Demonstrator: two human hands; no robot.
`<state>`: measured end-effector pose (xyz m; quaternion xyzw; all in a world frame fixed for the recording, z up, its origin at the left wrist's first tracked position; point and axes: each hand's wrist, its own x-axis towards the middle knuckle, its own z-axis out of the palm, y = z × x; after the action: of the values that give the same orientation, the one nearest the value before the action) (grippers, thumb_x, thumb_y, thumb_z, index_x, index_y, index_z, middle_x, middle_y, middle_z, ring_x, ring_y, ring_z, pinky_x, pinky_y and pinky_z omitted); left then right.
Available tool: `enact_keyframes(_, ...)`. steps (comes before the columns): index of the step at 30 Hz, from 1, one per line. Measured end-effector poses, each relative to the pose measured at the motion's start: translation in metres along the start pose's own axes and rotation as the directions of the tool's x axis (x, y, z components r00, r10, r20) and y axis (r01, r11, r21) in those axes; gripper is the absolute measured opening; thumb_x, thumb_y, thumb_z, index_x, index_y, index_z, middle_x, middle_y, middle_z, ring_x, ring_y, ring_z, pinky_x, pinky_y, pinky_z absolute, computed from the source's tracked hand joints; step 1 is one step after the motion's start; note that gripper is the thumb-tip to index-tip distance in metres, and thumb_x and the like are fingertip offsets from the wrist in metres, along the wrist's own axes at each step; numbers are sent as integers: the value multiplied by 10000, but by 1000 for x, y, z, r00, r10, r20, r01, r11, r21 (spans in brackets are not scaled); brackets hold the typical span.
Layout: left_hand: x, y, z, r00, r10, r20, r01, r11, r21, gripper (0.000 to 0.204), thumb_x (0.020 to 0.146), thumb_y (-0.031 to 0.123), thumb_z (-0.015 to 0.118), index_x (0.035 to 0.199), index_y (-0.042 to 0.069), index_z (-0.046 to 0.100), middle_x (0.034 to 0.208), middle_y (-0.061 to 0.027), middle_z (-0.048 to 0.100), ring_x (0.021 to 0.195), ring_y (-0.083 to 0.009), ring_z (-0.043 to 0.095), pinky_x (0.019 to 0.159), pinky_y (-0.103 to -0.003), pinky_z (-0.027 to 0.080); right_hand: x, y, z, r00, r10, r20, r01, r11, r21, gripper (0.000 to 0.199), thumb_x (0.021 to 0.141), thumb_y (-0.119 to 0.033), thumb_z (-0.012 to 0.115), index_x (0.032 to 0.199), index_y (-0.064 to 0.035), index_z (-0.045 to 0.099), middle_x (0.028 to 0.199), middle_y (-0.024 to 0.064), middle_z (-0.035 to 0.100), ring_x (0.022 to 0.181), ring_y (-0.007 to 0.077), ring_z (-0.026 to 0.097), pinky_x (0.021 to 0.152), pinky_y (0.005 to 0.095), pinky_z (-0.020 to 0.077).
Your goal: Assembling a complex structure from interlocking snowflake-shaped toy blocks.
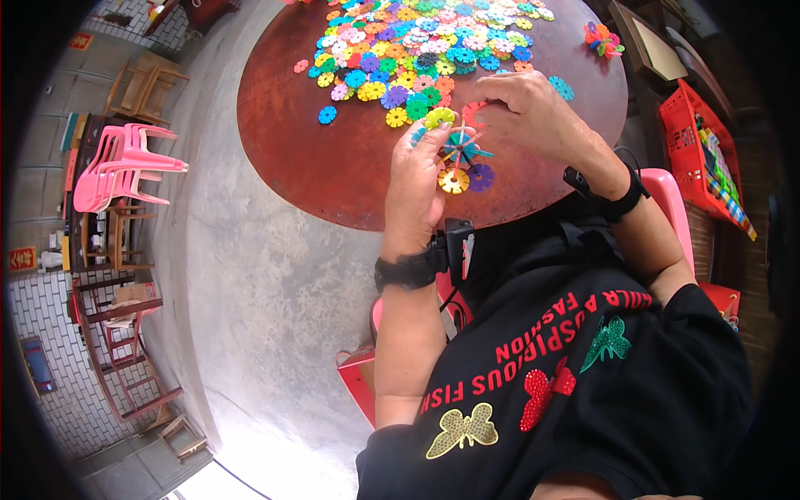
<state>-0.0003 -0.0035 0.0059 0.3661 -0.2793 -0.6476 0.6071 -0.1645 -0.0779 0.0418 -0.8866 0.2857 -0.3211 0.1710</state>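
Smooth plastic flower discs [395, 97] — glossy, wood-like tabletop [308, 167] — matt, mottled floor [258, 275]; matt cloth shirt [583, 408].

Black shirt [575, 417]: red lettering [537, 335] in Latin capitals crosses the chest in two rows, one long, one short; the short row stands nearer the top of the view.
Lettering direction: the capitals are upside down as seen here, and the rows slant upward to the right.
Upper sign [80, 41]: a small red panel on the wall at far left, near the top, tilted, with yellowish characters too small to tell apart.
Lower sign [22, 259]: another red panel at the left rim, with yellowish marks that look like Chinese characters.
Wrist box [458, 242]: black, with a pale and red patch on its side; whether that patch bears print cannot be told.
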Motion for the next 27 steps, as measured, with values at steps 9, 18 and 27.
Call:
enact_keyframes(9, 0, 1, 1, 999, -32, -37, 34, 998, 49, 223, 941, 118, 465, 1040, -60, 556, 960, -155, 646, 851, -220, 641, 777, -352, 530, 2, 2, 6, 1000, 4, -25, -3, 1000, 25, 116, 778, -108, 601, 793, -4, 552, 658, 150, 580, 609, 291, 599, 558, 360, 457)
enact_keyframes(18, 0, -3, -1, 998, -57, -10, 57, 994, 96, 211, 932, 120, 500, 1033, -53, 566, 927, -143, 652, 854, -211, 643, 742, -326, 526, 4, -4, 4, 991, -133, -3, 131, 982, -134, 106, 780, -108, 590, 777, -14, 540, 642, 140, 560, 607, 314, 574, 552, 377, 445)
enact_keyframes(27, 1, -7, -3, 998, -63, 1, 62, 997, 45, 221, 938, 146, 509, 1029, -46, 568, 937, -131, 651, 852, -211, 642, 751, -323, 523, -2, -4, 7, 995, 88, -37, -86, 994, 62, 123, 764, -101, 605, 766, -10, 521, 628, 123, 555, 595, 291, 578, 544, 355, 442)
